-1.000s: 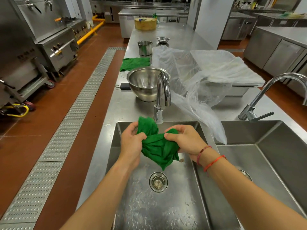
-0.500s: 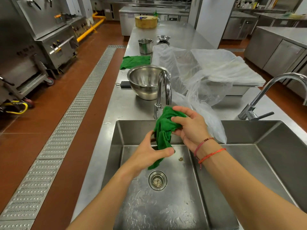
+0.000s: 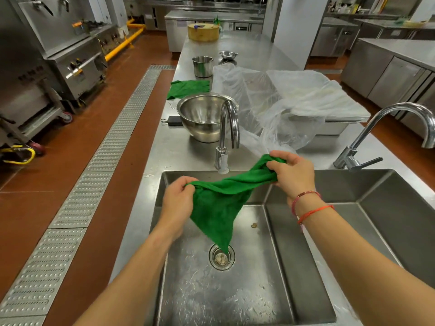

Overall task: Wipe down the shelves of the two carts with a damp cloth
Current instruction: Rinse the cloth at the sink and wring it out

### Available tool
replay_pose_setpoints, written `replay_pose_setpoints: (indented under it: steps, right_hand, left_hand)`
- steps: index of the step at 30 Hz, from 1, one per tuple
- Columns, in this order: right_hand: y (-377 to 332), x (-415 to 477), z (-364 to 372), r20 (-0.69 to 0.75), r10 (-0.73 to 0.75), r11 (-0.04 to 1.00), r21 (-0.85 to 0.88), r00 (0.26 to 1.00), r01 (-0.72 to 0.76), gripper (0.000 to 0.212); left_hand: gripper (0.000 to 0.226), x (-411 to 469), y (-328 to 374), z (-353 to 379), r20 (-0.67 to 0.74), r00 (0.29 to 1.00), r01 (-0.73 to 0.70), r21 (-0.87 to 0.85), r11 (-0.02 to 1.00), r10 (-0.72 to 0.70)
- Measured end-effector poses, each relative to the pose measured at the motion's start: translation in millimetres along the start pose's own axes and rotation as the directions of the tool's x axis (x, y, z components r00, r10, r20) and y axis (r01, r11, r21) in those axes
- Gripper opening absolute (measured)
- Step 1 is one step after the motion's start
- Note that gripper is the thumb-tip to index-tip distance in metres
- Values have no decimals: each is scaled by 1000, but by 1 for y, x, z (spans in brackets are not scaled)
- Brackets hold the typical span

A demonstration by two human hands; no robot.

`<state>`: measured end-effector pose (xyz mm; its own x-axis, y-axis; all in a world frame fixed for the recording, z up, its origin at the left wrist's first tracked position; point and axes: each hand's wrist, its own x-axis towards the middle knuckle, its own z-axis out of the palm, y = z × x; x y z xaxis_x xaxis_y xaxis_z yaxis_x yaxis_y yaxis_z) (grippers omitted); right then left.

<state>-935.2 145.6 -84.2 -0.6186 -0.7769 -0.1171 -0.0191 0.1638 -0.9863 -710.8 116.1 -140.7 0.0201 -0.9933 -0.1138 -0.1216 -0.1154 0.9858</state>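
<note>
A green cloth [image 3: 219, 203] is stretched between my hands above the left sink basin [image 3: 235, 290]. My left hand [image 3: 179, 203] grips its near-left edge. My right hand [image 3: 292, 172] grips the far-right end, higher and close to the tap [image 3: 227, 135]. The loose part of the cloth hangs in a point just over the drain [image 3: 221, 256]. No cart shelf shows clearly in this view.
A steel bowl [image 3: 202, 116] stands behind the tap, with a second green cloth [image 3: 187, 88] beyond it. Clear plastic sheeting [image 3: 282, 107] covers a tray on the right. A second basin [image 3: 376, 208] and tap [image 3: 386, 128] lie to the right. Wheeled steel equipment [image 3: 35, 102] stands across the aisle.
The cloth was bunched and held upright between my hands; now my hands have drawn apart and spread it open, the right hand moving right and the left hand moving left.
</note>
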Motion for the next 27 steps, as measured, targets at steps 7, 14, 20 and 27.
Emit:
replay_pose_setpoints:
  steps: [7, 14, 20, 27]
  right_hand:
    - [11, 14, -24, -149, -48, 981, -195, 988, 18, 16]
    - [23, 18, -25, 26, -22, 898, -438, 999, 31, 42]
    - [17, 10, -37, 171, -48, 594, -787, 984, 166, 12]
    - [1, -8, -10, 386, 372, 848, -512, 844, -139, 34]
  left_hand:
    - [29, 1, 23, -21, -106, 986, -118, 76, 990, 126]
    - [23, 1, 30, -23, -85, 985, -147, 18, 989, 148]
    - [18, 20, 13, -50, -195, 977, -62, 137, 989, 88]
    - [28, 5, 14, -26, -47, 997, 67, 31, 997, -65]
